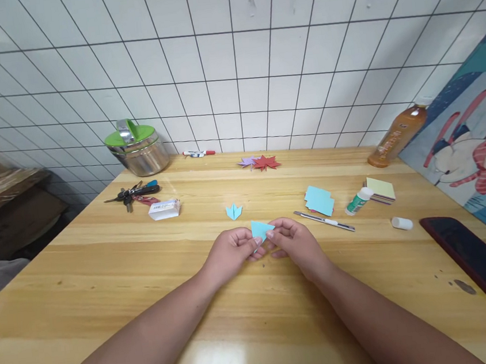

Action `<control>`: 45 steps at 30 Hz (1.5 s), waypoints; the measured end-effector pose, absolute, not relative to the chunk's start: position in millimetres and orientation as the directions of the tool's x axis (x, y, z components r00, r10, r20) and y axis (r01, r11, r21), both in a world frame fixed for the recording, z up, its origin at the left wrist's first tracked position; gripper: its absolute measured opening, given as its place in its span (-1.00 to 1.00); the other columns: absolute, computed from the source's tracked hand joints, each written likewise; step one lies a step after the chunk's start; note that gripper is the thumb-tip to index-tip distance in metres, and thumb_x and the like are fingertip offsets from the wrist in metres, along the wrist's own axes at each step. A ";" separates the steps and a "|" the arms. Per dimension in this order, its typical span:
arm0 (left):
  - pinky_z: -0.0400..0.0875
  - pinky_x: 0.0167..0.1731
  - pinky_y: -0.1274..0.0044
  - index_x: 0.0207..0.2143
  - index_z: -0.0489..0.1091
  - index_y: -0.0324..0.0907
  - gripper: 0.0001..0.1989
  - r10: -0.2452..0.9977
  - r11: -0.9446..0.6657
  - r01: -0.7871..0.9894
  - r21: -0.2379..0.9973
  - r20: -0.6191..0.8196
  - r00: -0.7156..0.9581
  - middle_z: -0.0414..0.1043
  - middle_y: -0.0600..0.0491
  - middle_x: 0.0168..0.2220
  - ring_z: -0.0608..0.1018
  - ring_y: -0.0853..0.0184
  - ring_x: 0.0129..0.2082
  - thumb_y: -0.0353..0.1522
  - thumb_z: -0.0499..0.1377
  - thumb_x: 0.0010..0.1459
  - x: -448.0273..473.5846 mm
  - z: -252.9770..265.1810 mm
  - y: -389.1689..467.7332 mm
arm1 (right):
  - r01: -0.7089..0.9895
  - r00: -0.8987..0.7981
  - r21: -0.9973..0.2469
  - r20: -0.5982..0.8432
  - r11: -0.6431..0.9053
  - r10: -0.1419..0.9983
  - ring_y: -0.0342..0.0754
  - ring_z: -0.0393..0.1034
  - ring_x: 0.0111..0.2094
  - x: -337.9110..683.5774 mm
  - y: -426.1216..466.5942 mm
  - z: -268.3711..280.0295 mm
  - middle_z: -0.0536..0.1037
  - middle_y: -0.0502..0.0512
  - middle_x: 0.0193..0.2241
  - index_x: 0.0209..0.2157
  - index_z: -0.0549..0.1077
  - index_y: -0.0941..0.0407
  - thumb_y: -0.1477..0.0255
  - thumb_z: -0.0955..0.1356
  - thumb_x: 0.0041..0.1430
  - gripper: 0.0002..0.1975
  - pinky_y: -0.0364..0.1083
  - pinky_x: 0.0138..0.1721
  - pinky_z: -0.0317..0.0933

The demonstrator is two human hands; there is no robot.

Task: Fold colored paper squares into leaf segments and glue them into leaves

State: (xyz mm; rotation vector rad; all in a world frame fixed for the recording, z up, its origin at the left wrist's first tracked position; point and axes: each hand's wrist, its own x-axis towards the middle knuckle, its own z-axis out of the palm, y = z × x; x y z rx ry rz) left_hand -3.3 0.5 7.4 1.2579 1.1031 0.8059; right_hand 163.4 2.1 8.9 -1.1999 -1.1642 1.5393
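Note:
A small light-blue piece of folded paper, triangular in outline, is held just above the table between both hands. My left hand pinches its lower left side between thumb and fingers. At its right corner, my right hand grips it the same way. Fingers partly cover the lower edge of the paper. Just beyond my left hand lies a blue folded paper piece with pointed tips. Farther right sits a stack of blue paper squares, with a slim utility knife in front of it.
A glue stick, its white cap, a yellow-topped paper pad, a phone and a tea bottle stand or lie right. Keys, a small box and a steel pot are left. Paper stars lie near the wall.

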 end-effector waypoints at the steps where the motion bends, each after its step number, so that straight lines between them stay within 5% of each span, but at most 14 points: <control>1: 0.36 -0.44 0.54 -0.45 0.38 -0.26 -0.72 0.932 0.155 0.105 0.982 -0.180 0.313 0.49 0.00 -0.50 0.50 0.37 -0.50 -0.18 0.19 -0.02 -2.6 7.7 -0.1 | -0.074 -0.189 -0.974 -0.198 -0.215 0.962 -0.13 0.38 -0.43 163.5 2.1 9.5 0.45 -0.01 -0.49 -0.39 0.37 0.13 0.21 0.42 -0.12 -0.68 -0.16 -0.45 0.31; 6: 0.33 -0.41 0.56 -0.30 0.39 -0.21 -0.72 0.963 -0.044 0.235 0.971 -0.022 0.269 0.46 0.07 -0.46 0.48 0.35 -0.44 -0.20 0.19 -0.02 -3.4 11.0 -1.7 | 0.123 -0.202 -0.988 -0.115 -0.091 0.973 -0.15 0.34 -0.49 166.5 3.1 10.7 0.44 -0.01 -0.54 -0.49 0.35 0.13 0.30 0.38 -0.08 -0.80 -0.18 -0.46 0.25; 10: 0.32 -0.42 0.56 -0.41 0.43 -0.21 -0.76 0.950 -0.074 0.329 0.941 -0.033 0.309 0.47 0.05 -0.47 0.47 0.34 -0.45 -0.21 0.15 0.02 -9.4 9.1 1.2 | 0.312 -0.191 -0.948 0.005 0.066 0.982 -0.17 0.30 -0.52 166.7 2.7 10.3 0.41 -0.04 -0.58 -0.51 0.37 0.12 0.37 0.34 -0.05 -0.89 -0.19 -0.47 0.20; 16: 0.36 -0.40 0.54 -0.44 0.39 -0.24 -0.77 0.926 0.122 0.131 0.984 -0.160 0.343 0.48 0.03 -0.50 0.49 0.37 -0.49 -0.22 0.18 0.01 -8.8 7.1 3.1 | 0.315 -0.148 -0.944 0.055 0.100 0.987 -0.14 0.34 -0.47 163.9 0.4 11.5 0.45 -0.01 -0.53 -0.45 0.39 0.10 0.37 0.34 -0.04 -0.90 -0.19 -0.48 0.21; 25: 0.38 -0.40 0.54 -0.42 0.42 -0.26 -0.71 0.922 0.145 0.121 0.982 -0.179 0.345 0.47 0.03 -0.52 0.50 0.37 -0.49 -0.18 0.18 0.00 -7.1 8.9 2.2 | 0.354 -0.160 -0.915 0.144 0.193 0.977 -0.11 0.39 -0.43 163.6 -1.5 9.7 0.50 0.02 -0.47 -0.39 0.44 0.08 0.41 0.31 0.01 -0.91 -0.19 -0.48 0.26; 32: 0.39 -0.40 0.56 -0.43 0.46 -0.26 -0.69 0.886 0.232 0.073 0.970 -0.242 0.396 0.51 -0.01 -0.49 0.53 0.37 -0.49 -0.16 0.21 -0.03 -7.7 11.9 1.0 | 0.528 -0.246 -0.738 0.342 0.421 0.907 -0.11 0.39 -0.41 165.8 -5.0 12.2 0.52 0.03 -0.43 -0.38 0.47 0.05 0.47 0.28 0.05 -0.87 -0.16 -0.41 0.26; 38: 0.42 -0.41 0.54 -0.43 0.49 -0.28 -0.70 0.863 0.380 -0.035 0.924 -0.340 0.373 0.53 -0.04 -0.50 0.54 0.35 -0.52 -0.20 0.27 -0.11 -8.7 13.8 1.7 | 0.533 -0.456 -0.608 0.379 0.588 0.805 -0.12 0.41 -0.26 172.0 -5.3 14.6 0.55 0.00 -0.29 -0.27 0.48 0.01 0.48 0.19 0.18 -0.75 -0.15 -0.24 0.22; 45: 0.43 -0.39 0.52 -0.40 0.49 -0.29 -0.69 0.821 0.445 -0.079 0.892 -0.371 0.433 0.55 -0.10 -0.43 0.57 0.28 -0.46 -0.20 0.25 -0.07 -14.8 10.8 4.3 | 0.544 -0.503 -0.538 0.406 0.645 0.763 -0.13 0.42 -0.27 176.6 -2.9 9.9 0.56 0.01 -0.27 -0.25 0.48 0.03 0.51 0.20 0.17 -0.74 -0.15 -0.23 0.23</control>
